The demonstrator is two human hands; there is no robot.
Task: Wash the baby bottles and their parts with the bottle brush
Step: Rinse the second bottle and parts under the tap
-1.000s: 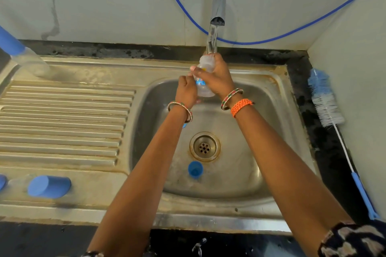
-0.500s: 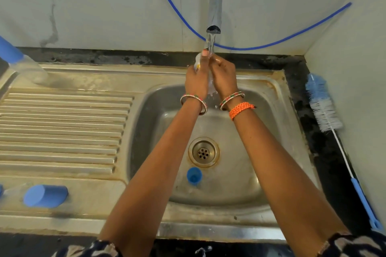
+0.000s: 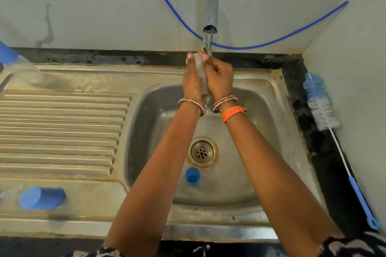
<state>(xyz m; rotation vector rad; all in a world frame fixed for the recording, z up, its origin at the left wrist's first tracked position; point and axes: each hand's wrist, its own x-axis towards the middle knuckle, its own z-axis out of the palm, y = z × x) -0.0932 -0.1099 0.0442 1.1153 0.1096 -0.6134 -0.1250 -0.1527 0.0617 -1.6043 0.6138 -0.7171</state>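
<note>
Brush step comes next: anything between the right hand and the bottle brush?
Nothing visible. The bottle brush lies free on the dark counter right of the sink. Right hand and left hand both hold the bottle.

1 head view, looking steeply down over sink (image 3: 277, 98) from close, facing the wall

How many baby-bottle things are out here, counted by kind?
Bottles: 3, one in the hands, one back left, one front left
Loose blue caps: 1, in the sink
Brushes: 1, on the right counter
Total: 5
</note>
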